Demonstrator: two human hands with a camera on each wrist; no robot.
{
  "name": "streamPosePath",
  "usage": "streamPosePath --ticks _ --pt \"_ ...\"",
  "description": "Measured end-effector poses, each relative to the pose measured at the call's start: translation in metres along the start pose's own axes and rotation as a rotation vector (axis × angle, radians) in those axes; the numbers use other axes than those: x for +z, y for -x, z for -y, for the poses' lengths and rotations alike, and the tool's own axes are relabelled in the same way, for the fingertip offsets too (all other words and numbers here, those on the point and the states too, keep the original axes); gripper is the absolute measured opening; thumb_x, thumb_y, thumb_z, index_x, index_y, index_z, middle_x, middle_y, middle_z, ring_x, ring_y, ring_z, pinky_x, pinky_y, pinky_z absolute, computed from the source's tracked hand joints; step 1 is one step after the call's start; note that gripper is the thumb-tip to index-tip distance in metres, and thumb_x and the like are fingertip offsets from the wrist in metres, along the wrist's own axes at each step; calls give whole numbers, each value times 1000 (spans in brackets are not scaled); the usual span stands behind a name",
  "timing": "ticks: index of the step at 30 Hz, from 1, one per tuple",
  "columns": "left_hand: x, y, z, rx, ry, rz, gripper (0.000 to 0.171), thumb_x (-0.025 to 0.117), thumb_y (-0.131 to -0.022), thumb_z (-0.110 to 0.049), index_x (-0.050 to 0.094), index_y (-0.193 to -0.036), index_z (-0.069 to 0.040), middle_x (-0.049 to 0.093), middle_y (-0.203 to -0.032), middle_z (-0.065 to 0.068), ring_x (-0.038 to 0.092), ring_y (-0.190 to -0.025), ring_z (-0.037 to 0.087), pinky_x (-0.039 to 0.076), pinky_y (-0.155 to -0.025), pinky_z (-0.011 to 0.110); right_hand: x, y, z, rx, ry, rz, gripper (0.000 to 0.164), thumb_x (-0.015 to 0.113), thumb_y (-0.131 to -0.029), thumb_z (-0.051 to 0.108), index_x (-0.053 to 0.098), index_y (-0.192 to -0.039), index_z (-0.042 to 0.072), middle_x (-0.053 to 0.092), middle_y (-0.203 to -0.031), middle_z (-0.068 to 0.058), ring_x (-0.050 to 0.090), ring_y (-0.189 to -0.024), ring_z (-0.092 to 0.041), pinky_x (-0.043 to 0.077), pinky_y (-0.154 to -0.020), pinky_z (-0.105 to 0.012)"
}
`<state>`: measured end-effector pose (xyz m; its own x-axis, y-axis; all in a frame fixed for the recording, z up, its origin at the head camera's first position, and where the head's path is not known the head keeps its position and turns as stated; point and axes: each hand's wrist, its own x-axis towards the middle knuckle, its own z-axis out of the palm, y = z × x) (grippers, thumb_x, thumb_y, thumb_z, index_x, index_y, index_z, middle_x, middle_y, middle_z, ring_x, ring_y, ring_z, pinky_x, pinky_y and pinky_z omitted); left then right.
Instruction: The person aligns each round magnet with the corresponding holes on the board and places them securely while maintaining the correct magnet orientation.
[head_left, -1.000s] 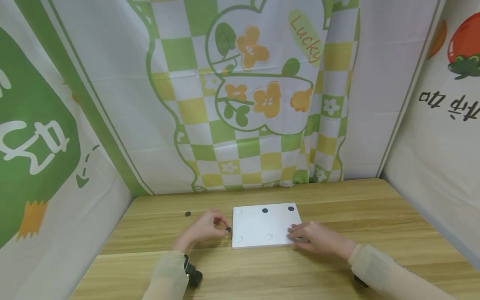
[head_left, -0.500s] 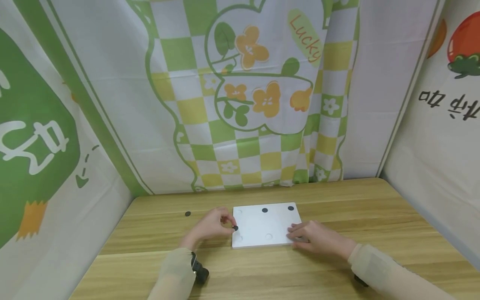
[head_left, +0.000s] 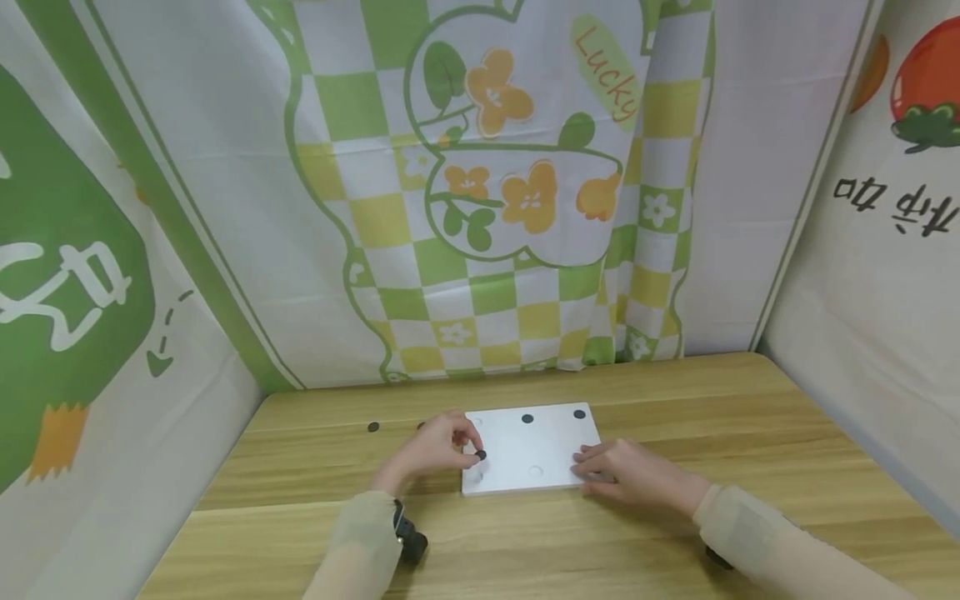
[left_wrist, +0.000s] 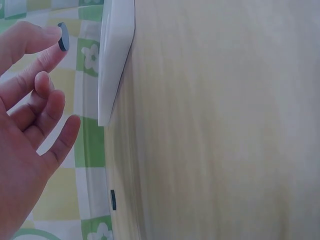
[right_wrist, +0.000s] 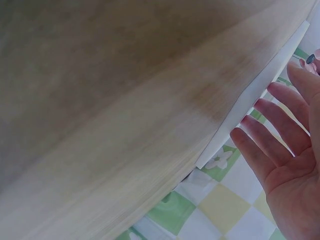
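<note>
- Left hand (head_left: 431, 446), the nearer one, is clamping black disc (head_left: 481, 455) in its fingers.
- Disc is hovering above white board (head_left: 517, 446), close by near-left recess (head_left: 477, 477).
- Right hand (head_left: 628, 473) is resting loose fingers at board's right end.

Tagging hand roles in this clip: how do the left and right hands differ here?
The left hand pinches a black disc; the right hand shows none. The left hand is at the left end of the white board; the right hand touches its right end. Both hands are bare.
</note>
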<state>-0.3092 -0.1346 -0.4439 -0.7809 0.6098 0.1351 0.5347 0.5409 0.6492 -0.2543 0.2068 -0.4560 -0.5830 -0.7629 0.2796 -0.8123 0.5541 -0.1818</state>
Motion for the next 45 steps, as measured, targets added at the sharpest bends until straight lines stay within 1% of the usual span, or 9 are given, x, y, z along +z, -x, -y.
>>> streamPosePath --ticks 4,10,18,21,27,32,37,40,45 --pt "2 -3 -2 6 2 7 10 76 -76 -17 69 -82 -17 56 -89 6 54 -85 17 47 -76 24 -2 -1 1 17 -8 15 28 67 -88 28 71 -109 10 69 -113 -10 66 -107 -26 55 -89 -39" --pt "5 -8 -6 9 -34 1 11 77 -74 -18 70 -82 -16 56 -85 3 52 -81 15 45 -71 19 -3 -1 2 16 0 21 29 67 -88 29 71 -109 10 69 -113 -10 66 -107 -26 55 -89 -40" --pt "12 -14 -14 -35 -26 26 10 77 -74 -19 70 -81 -20 56 -85 -2 51 -80 12 45 -72 21 -1 -1 0 -5 4 -4 29 68 -87 28 72 -108 9 69 -111 -11 66 -105 -27 56 -88 -39" --pt "15 -17 -13 -27 -30 31 10 77 -74 -19 69 -80 -21 55 -84 -3 51 -80 10 46 -72 20 0 -1 0 -5 8 -6 29 68 -87 29 72 -108 9 69 -111 -11 66 -105 -26 56 -88 -38" --pt "19 -21 -14 -15 -21 35 10 77 -74 -19 70 -81 -20 54 -85 -2 51 -81 11 45 -72 21 0 -1 -1 1 9 -5 29 67 -88 29 72 -108 10 69 -112 -10 66 -106 -25 56 -88 -38" --pt "21 -24 -19 -14 -27 37 10 77 -74 -18 70 -81 -18 55 -84 -1 51 -80 12 44 -71 21 0 -1 0 6 9 -4 29 68 -87 28 71 -108 9 69 -111 -11 66 -106 -25 56 -88 -38" --pt "23 -27 -23 -16 -32 46 10 77 -74 -18 70 -81 -19 54 -83 -1 51 -79 13 43 -69 20 -1 -1 1 8 10 -4 29 68 -87 28 72 -108 9 69 -111 -11 66 -106 -25 56 -89 -39" --pt "24 -28 -25 -9 -25 49 11 77 -74 -16 70 -82 -18 53 -83 0 50 -78 14 43 -68 20 -2 -1 1 2 11 -6 28 68 -87 28 72 -108 9 70 -111 -10 67 -105 -25 56 -88 -39" --pt "28 -33 -26 7 -17 54 11 77 -73 -15 70 -81 -17 53 -81 0 49 -76 12 43 -67 19 -1 -1 0 2 14 -1 28 68 -87 28 72 -108 10 70 -111 -9 67 -105 -24 56 -89 -39"
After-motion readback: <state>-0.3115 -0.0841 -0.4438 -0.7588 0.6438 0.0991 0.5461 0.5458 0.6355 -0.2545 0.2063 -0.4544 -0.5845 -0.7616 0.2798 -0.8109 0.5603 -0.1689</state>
